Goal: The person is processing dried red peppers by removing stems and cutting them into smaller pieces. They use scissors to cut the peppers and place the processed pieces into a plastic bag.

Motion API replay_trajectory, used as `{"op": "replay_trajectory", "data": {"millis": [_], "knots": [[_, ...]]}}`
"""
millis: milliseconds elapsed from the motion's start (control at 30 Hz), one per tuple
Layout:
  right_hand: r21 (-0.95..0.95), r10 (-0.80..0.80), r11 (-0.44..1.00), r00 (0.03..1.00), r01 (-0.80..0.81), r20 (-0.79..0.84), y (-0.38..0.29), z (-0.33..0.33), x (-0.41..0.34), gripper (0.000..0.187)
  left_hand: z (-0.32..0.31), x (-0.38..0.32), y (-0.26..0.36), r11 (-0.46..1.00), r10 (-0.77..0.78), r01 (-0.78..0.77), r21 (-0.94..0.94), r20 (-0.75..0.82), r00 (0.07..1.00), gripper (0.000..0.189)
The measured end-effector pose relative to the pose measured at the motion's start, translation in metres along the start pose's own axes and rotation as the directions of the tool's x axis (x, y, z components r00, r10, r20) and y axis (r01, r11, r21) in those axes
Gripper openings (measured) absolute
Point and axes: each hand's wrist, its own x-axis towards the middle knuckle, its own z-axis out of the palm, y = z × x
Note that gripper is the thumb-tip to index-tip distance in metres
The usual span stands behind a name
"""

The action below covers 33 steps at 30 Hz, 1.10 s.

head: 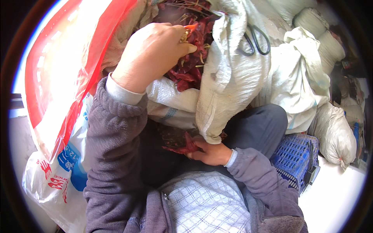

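My left hand (157,49) is over an open white woven sack (174,96) heaped with dried red chili peppers (201,38). Its thumb and fingers close around pale yellowish chili stems (184,38), and a bright orange-red piece (191,27) shows at the fingertips. Low in front of my lap, my right hand (211,151) grips a few dried red chilies (188,145). The sack's folded-over side (224,96) hangs just above that hand. Black looped handles, seemingly of scissors (258,40), rest against the sack; their blades are hidden.
A red and white plastic bag (99,38) stands tall at the left, with a printed white bag (52,180) below it. Full white woven sacks (297,81) crowd the right side. A blue plastic basket (295,160) sits beside my knee (262,122), near a tied sack (335,134).
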Motion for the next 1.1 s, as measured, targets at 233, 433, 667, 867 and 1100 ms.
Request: {"op": "replay_trajectory", "data": {"millis": [233, 433, 667, 867, 1100], "knots": [[0.724, 0.105, 0.685, 0.994, -0.082, 0.014, -0.059, -0.054, -0.041, 0.027, -0.026, 0.012, 0.026, 0.943, 0.130, -0.188, -0.273, -0.216, 0.968, 0.043], [0.791, 0.046, 0.600, 0.982, 0.122, -0.186, -0.086, -0.096, -0.041, 0.019, -0.033, 0.009, 0.047, 0.400, 0.557, 0.091, -0.912, 0.321, 0.766, 0.078], [0.384, -0.003, 0.913, 0.944, 0.137, -0.330, -0.119, -0.156, 0.016, 0.026, -0.018, -0.002, 0.028, -0.112, 0.402, 0.401, -0.909, 0.328, 0.855, 0.099], [0.535, -0.130, 0.811, 0.964, 0.237, -0.230, -0.127, -0.210, 0.091, 0.031, -0.036, 0.011, 0.015, 0.133, 0.015, 0.183, -0.974, 0.186, 0.982, 0.075], [-0.175, -0.280, 0.950, 0.460, 0.257, -0.843, -0.117, -0.225, 0.168, 0.031, -0.018, 0.022, -0.010, 0.130, -0.569, 0.091, -0.987, 0.001, 0.823, 0.022]]}}
